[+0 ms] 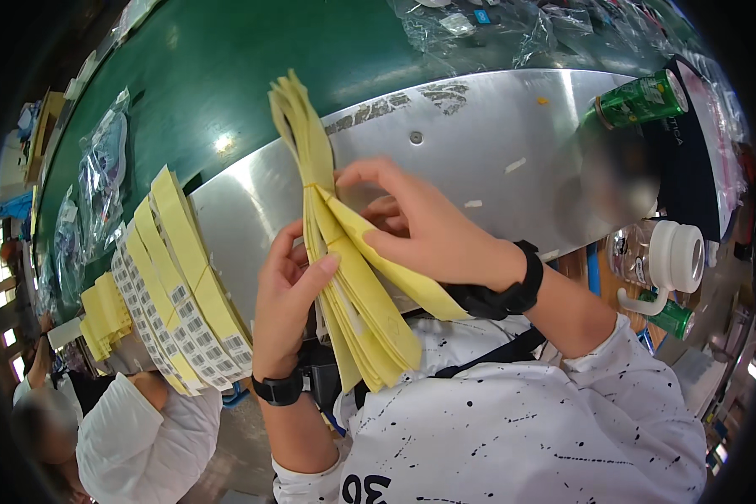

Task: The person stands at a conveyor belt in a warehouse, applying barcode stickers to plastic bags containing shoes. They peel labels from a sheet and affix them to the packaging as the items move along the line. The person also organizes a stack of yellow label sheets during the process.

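Here both hands grip a bundle of yellow strips.

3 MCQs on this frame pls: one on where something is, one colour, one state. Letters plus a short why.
1. Where does the green can lie?
A. upper right, on the metal surface
B. lower left, by the other person
C. between the two hands

2. What colour are the paper strips in the hands?
A. blue
B. yellow
C. red

3. What is the right hand doing?
A. resting flat on the belt
B. gripping the can
C. pulling one strip away from the bundle

Key:
1 A: the green can lies on the metal surface at upper right.
2 B: the bundle of strips is yellow.
3 C: the right hand bends one strip aside while the left hand clasps the bundle.
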Tool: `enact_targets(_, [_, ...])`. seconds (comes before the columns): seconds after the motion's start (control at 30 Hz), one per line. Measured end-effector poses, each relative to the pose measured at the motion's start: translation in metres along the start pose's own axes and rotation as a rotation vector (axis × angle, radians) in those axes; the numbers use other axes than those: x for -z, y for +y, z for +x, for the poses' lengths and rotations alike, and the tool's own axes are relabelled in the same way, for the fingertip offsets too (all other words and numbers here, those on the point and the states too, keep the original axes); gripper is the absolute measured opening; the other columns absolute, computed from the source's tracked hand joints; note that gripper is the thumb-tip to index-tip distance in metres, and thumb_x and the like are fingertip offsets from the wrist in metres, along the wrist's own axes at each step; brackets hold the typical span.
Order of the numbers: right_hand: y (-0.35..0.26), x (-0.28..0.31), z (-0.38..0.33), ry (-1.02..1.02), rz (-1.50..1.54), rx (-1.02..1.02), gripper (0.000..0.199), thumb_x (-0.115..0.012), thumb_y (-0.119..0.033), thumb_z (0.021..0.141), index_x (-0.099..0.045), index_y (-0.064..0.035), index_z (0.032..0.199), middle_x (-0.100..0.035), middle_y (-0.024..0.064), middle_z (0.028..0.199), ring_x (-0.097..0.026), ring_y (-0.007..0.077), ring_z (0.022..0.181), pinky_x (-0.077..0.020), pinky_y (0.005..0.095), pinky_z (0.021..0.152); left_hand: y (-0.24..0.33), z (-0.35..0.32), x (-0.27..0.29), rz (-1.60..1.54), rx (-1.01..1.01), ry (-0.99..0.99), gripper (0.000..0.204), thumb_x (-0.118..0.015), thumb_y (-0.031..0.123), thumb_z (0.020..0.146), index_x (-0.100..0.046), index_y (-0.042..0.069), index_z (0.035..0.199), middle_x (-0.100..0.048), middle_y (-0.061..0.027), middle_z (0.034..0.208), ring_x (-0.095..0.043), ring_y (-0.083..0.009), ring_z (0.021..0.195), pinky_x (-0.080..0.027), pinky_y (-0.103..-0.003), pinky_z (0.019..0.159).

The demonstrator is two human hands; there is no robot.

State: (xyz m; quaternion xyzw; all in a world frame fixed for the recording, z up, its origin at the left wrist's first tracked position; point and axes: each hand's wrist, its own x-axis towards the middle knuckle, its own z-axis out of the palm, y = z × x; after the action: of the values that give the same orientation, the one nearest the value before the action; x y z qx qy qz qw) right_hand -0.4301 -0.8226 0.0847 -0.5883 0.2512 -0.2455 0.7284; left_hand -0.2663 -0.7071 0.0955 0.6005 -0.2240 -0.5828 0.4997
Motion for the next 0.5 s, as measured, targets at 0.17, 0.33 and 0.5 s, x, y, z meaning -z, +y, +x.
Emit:
enact_targets(0.17, [0.011,0.004,-0.019,-0.073,-0.495,0.284,0.017,-0.067,-0.013,0.083,-0.060,-0.0007,0.092,-0.052,0.0190,0.128,-0.058,0.0343,0.099,-0.0474,0.0375,0.084,0.005,0.002,-0.007,0.045,0.009,0.015,0.050,-0.065,0.011,0.087,-0.043,-0.001,0.129,-0.062,-0.0122,0.109,-0.061,-0.0136,0.094,-0.049,-0.026,0.082])
enact_targets(0.33, [-0.003,0.001,-0.019,-0.130,-0.522,0.134,0.031,-0.073,-0.025,0.078,-0.060,0.0010,0.087,-0.059,0.0176,0.104,-0.058,0.0330,0.088,-0.0473,0.0366,0.076,0.004,0.001,-0.009,0.032,0.002,0.042,0.052,-0.068,0.010,0.085,-0.043,-0.002,0.129,-0.063,-0.0141,0.110,-0.062,-0.0145,0.096,-0.050,-0.026,0.082])
enact_targets(0.5, [-0.010,0.013,-0.013,-0.222,-0.492,0.020,0.031,-0.072,-0.023,0.079,-0.063,0.0021,0.096,-0.064,0.0120,0.088,-0.061,0.0262,0.081,-0.0467,0.0321,0.073,0.006,0.001,-0.007,0.033,0.002,0.018,0.052,-0.070,0.011,0.084,-0.044,-0.002,0.128,-0.063,-0.0142,0.108,-0.063,-0.0149,0.095,-0.050,-0.026,0.081])
